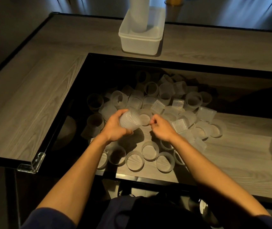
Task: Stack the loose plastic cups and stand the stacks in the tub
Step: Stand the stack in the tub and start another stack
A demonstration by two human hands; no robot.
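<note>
A: Left grip [115, 128] status?
B: Wrapped round a ribbed cup [129, 120], which sticks out past the fingertips on its side, lifted off the pile. My guess is that it's the base of a new stack. Can't tell if more are nested inside.
A: Right grip [160, 129]?
B: Fingers curled, tips just beside the rim of an upright cup [144, 119]. Can't tell if it's pinching the rim. The two cups are close, ready to nest.
A: Remaining stock?
B: Loose cups [165, 95] lie across the lower tabletop [239, 146] from near edge to middle, some upright, some tipped.
A: Tub [140, 42]?
B: Far edge of the raised tabletop [33, 96], well apart from both grips. One tall stack [139, 14] stands in it.
</note>
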